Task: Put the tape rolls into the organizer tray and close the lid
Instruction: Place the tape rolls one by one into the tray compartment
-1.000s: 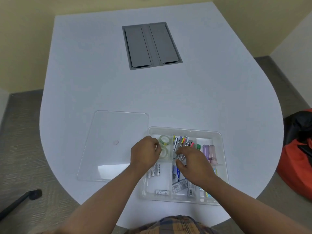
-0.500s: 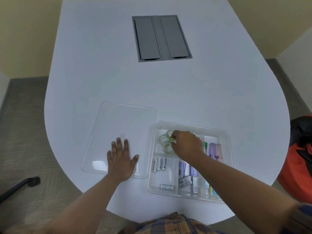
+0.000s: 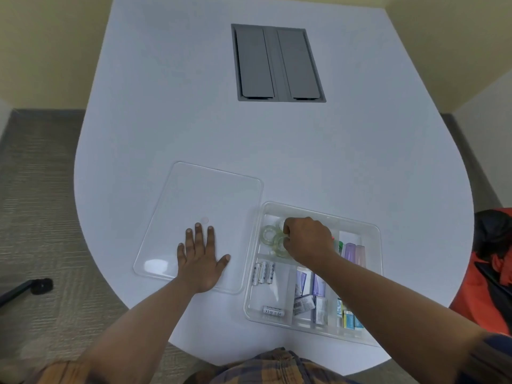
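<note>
Tape rolls (image 3: 273, 239): inside organizer tray (image 3: 376, 273), far-left compartment.
Right hand (image 3: 307, 241): grip curled, pinching a roll.
Left hand (image 3: 201, 259): grip spread flat on lid (image 3: 205, 198).
Remaining: close lid.

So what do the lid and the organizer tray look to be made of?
Lid: apparently clear glossy plastic; the white table shows through and a highlight sits near its front corner. Organizer tray: seemingly the same clear plastic, slightly cloudy at its walls and dividers.
</note>
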### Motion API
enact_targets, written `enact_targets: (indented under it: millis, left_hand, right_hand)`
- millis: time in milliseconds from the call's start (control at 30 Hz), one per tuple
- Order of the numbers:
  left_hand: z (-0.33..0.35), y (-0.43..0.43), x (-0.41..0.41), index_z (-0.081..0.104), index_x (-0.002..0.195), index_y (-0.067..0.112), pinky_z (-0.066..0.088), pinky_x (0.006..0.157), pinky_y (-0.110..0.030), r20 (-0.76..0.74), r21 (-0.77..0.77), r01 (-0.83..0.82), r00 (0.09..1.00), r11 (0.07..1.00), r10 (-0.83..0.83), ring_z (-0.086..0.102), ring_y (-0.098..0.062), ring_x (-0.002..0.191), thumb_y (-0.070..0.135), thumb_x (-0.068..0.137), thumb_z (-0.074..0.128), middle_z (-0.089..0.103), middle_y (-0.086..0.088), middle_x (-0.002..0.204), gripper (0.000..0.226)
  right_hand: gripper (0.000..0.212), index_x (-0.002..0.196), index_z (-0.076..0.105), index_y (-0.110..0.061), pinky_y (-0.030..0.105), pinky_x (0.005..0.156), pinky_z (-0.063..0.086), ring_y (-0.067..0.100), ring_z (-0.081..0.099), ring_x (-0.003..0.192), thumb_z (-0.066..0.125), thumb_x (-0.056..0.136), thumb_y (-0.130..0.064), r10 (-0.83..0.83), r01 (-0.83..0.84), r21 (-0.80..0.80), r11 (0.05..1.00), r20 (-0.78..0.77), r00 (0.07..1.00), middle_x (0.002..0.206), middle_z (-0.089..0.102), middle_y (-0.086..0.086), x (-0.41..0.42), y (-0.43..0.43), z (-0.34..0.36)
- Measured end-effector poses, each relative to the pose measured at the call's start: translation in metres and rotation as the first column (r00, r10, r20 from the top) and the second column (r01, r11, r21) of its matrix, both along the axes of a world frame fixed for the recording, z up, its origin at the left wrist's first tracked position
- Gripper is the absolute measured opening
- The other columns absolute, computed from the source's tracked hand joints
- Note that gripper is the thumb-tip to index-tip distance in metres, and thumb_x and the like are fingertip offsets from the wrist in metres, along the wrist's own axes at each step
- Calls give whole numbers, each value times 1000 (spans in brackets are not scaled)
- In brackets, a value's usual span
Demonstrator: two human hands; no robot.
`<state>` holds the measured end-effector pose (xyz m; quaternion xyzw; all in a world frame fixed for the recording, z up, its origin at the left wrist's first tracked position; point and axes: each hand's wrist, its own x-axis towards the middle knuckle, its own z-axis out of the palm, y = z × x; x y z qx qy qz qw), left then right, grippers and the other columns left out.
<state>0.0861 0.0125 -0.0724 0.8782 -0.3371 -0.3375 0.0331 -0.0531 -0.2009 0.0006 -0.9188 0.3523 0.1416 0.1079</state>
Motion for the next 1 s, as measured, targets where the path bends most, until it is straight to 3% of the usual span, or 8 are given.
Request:
enact_targets:
  millis: [133, 267, 467, 667, 767, 900, 1000]
  left_hand:
    - [1, -1, 2, -29, 143, 23, -14, 115, -50, -29, 14, 10, 1000, 1000, -10, -36, -28, 139, 62, 94, 23, -45, -2, 144, 82]
    - [4, -1, 1, -30, 142, 22, -14, 115, -51, -30, 21, 15, 999, 1000, -15, -35, -29, 140, 62, 94, 23, -48, 0, 137, 82]
    - [7, -1, 0, -29, 143, 21, -13, 115, -50, -32, 26, 12, 999, 1000, -11, -34, -30, 140, 60, 94, 24, -45, -3, 144, 82]
    - [12, -2, -1, -28, 144, 20, -11, 115, -51, -26, 26, 7, 1000, 1000, -6, -33, -30, 141, 60, 95, 24, -39, -8, 152, 82]
    - [14, -2, -2, -27, 145, 20, -11, 116, -50, -25, 26, 4, 1000, 1000, -3, -32, -31, 141, 59, 95, 24, -37, -9, 153, 82]
    - [19, -4, -2, -26, 145, 18, -10, 116, -50, -12, 35, 6, 1000, 999, -5, -31, -31, 142, 59, 95, 24, -36, -10, 153, 81]
    - [21, -4, -4, -25, 145, 17, -9, 117, -50, -11, 36, 6, 1000, 999, -6, -30, -32, 142, 59, 95, 23, -36, -11, 153, 81]
  right_hand:
    - [33, 95, 60, -26, 30, 59, 38, 28, 65, 78, 60, 73, -50, 15, -14, -8, 1000, 36, 999, 82, 65, 1, -1, 7, -7]
    - [41, 94, 57, -28, 30, 60, 39, 24, 65, 77, 58, 71, -61, 14, -14, -6, 1000, 20, 1000, 79, 63, -3, -1, 12, -11]
    - [18, 94, 65, -25, 32, 66, 48, 30, 66, 86, 62, 79, -33, -6, 8, 62, 998, -34, 999, 93, 68, 3, 6, 4, -2]
    - [31, 101, 66, -24, 30, 64, 43, 28, 66, 85, 59, 77, -5, 179, -195, -57, 979, -205, 962, 97, 67, 2, 15, -4, 10]
    - [27, 96, 63, -20, 31, 63, 41, 29, 66, 85, 57, 76, -1, 264, -283, -41, 958, -248, 932, 97, 66, 4, 16, 2, 7]
    - [18, 79, 52, -19, 31, 60, 38, 30, 63, 76, 55, 72, -2, 261, -266, 16, 964, -255, 931, 87, 64, 6, 19, 2, 8]
    - [16, 87, 63, -14, 32, 62, 41, 31, 66, 82, 60, 73, -9, 207, -194, 76, 978, -241, 948, 88, 64, 6, 23, -2, 8]
